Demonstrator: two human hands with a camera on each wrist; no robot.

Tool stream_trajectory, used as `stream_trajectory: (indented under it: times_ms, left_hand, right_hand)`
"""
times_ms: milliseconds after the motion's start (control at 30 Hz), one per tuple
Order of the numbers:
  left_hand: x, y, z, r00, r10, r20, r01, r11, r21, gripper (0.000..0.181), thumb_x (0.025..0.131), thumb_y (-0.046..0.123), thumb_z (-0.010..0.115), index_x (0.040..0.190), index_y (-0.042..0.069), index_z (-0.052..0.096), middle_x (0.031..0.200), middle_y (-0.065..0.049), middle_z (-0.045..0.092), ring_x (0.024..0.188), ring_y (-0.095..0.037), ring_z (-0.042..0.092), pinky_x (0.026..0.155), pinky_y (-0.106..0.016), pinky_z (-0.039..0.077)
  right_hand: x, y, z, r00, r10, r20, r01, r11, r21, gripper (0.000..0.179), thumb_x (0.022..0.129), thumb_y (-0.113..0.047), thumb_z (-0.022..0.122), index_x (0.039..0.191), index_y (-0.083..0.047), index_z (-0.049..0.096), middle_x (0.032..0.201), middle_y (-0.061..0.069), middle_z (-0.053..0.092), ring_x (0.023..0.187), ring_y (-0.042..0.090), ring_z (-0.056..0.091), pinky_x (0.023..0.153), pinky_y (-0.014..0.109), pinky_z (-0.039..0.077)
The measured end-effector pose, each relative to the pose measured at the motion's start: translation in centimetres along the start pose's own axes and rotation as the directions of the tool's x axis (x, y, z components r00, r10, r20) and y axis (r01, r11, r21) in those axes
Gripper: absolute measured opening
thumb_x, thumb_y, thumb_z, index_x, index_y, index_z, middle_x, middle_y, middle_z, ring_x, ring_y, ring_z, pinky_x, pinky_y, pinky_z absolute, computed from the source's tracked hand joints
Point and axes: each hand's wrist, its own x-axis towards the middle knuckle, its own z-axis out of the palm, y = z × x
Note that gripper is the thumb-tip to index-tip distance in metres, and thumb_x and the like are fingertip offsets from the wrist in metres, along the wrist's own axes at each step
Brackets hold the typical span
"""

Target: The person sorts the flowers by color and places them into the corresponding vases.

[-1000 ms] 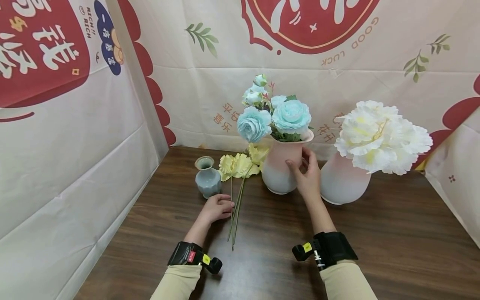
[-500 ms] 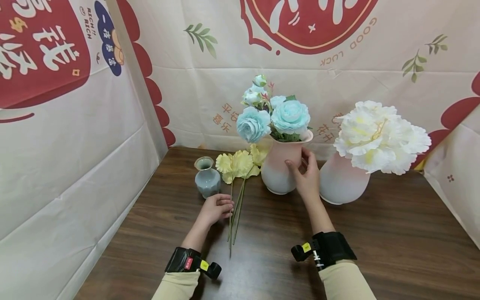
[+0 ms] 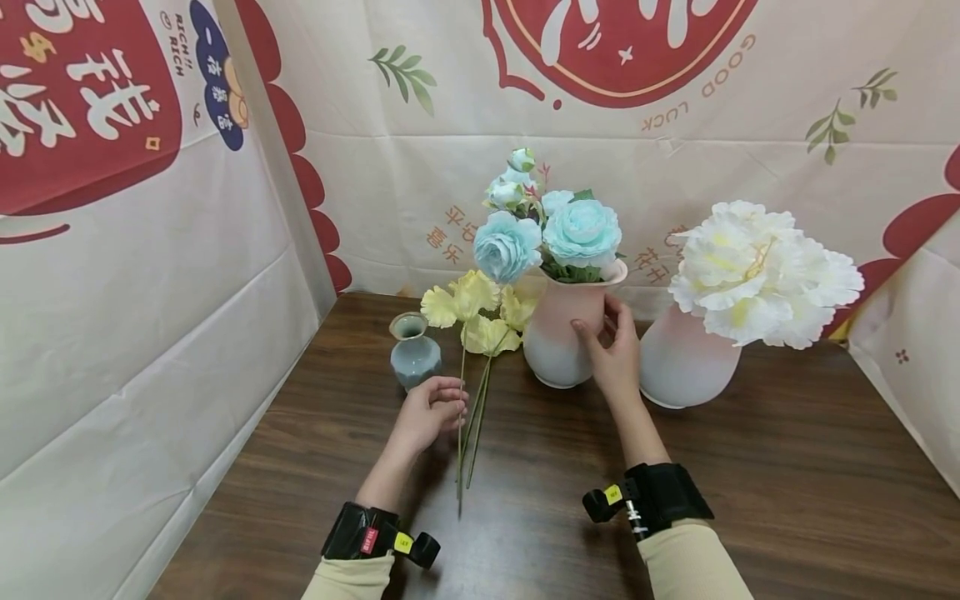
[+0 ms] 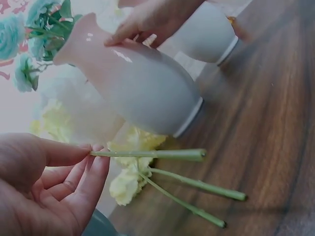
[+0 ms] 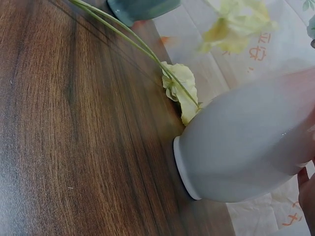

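My left hand (image 3: 429, 414) pinches the thin green stem (image 4: 167, 154) of a yellow flower (image 3: 474, 296) between thumb and fingertips. Its bloom is raised over other yellow flowers (image 3: 491, 335), whose stems lie on the table. Just behind that hand stands a small blue-grey vase (image 3: 416, 360). My right hand (image 3: 617, 354) rests against the right side of a pink-and-white vase (image 3: 562, 333), thumb in front and fingers partly hidden behind. Light-blue flowers (image 3: 582, 233) fill this vase. In the right wrist view, the vase's white lower body (image 5: 236, 147) stands on the table.
A second pink-and-white vase (image 3: 688, 362) holding large white flowers (image 3: 761, 271) is at the right, close to my right hand. Printed cloth (image 3: 420, 183) hangs behind and at the sides of the brown wooden table (image 3: 540, 517).
The left hand has taken one yellow flower by its stem and lifted it, so its bloom has risen above the others. The right hand and its vase have stayed put.
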Motion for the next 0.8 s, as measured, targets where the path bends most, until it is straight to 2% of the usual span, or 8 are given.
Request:
stream_trajectory:
  times_ms: [133, 233, 367, 500, 567, 633, 800]
  left_hand:
    - [-0.4, 1.1, 0.1, 0.999, 0.046, -0.003, -0.046, 0.998, -0.049, 0.035, 0.094, -0.01, 0.057, 0.129, -0.012, 0.052, 0.118, -0.032, 0.061, 0.083, -0.011, 0.066, 0.072, -0.021, 0.061]
    - [-0.9, 2.2, 0.1, 0.996, 0.083, -0.024, -0.084, 0.994, -0.063, 0.034, 0.093, -0.011, 0.057, 0.128, -0.011, 0.053, 0.113, -0.027, 0.063, 0.081, -0.009, 0.066, 0.072, -0.022, 0.061]
    - [-1.3, 3.5, -0.2, 0.989, 0.145, -0.042, -0.147, 0.988, -0.052, 0.033, 0.094, -0.01, 0.057, 0.127, -0.009, 0.054, 0.11, -0.022, 0.066, 0.085, -0.014, 0.067, 0.075, -0.025, 0.062]
    - [-1.5, 4.4, -0.7, 0.977, 0.205, -0.065, -0.208, 0.976, -0.055, 0.031, 0.095, -0.009, 0.056, 0.126, -0.01, 0.053, 0.11, -0.02, 0.065, 0.087, -0.013, 0.068, 0.078, -0.027, 0.063]
    - [-1.7, 4.7, -1.0, 0.966, 0.242, -0.088, -0.248, 0.966, -0.069, 0.03, 0.095, -0.009, 0.056, 0.125, -0.01, 0.052, 0.11, -0.02, 0.065, 0.085, -0.009, 0.068, 0.078, -0.026, 0.063]
    - [-1.8, 5.1, -1.3, 0.95, 0.292, -0.11, -0.301, 0.95, -0.076, 0.028, 0.095, -0.01, 0.056, 0.122, -0.01, 0.053, 0.11, -0.023, 0.064, 0.084, -0.007, 0.068, 0.076, -0.024, 0.062]
    - [-2.0, 6.4, -2.1, 0.887, 0.423, -0.185, -0.441, 0.895, -0.067, 0.024, 0.092, -0.013, 0.059, 0.115, -0.011, 0.055, 0.102, -0.013, 0.068, 0.085, -0.01, 0.069, 0.075, -0.023, 0.062]
  right_hand:
    - [0.0, 0.1, 0.0, 1.0, 0.0, -0.001, 0.0, 1.0, 0.003, 0.064, 0.095, -0.03, 0.069, 0.147, -0.008, 0.04, 0.149, 0.012, 0.047, 0.139, 0.028, 0.046, 0.119, 0.049, 0.038]
    - [0.0, 0.1, 0.0, 1.0, -0.001, -0.005, 0.001, 1.0, 0.003, 0.064, 0.095, -0.03, 0.069, 0.147, -0.009, 0.04, 0.149, 0.011, 0.047, 0.139, 0.026, 0.046, 0.118, 0.048, 0.039]
    - [0.1, 0.1, 0.0, 1.0, 0.001, -0.008, -0.001, 1.0, 0.001, 0.065, 0.094, -0.031, 0.07, 0.147, -0.009, 0.04, 0.149, 0.01, 0.047, 0.138, 0.026, 0.046, 0.118, 0.047, 0.039]
    - [0.0, 0.2, 0.0, 1.0, 0.002, -0.008, -0.002, 1.0, -0.002, 0.065, 0.094, -0.03, 0.07, 0.147, -0.009, 0.04, 0.149, 0.01, 0.047, 0.139, 0.026, 0.046, 0.119, 0.047, 0.039]
    - [0.0, 0.2, 0.0, 1.0, 0.001, -0.009, -0.001, 1.0, -0.006, 0.065, 0.094, -0.03, 0.07, 0.147, -0.009, 0.04, 0.149, 0.01, 0.047, 0.139, 0.026, 0.046, 0.119, 0.047, 0.039]
    - [0.0, 0.3, 0.0, 1.0, -0.001, -0.011, 0.001, 1.0, -0.01, 0.065, 0.094, -0.03, 0.07, 0.147, -0.009, 0.04, 0.149, 0.01, 0.048, 0.139, 0.026, 0.047, 0.118, 0.047, 0.039]
    - [0.0, 0.2, 0.1, 1.0, -0.003, -0.011, 0.003, 1.0, -0.009, 0.065, 0.094, -0.032, 0.07, 0.147, -0.009, 0.04, 0.149, 0.01, 0.048, 0.138, 0.025, 0.047, 0.118, 0.047, 0.04]
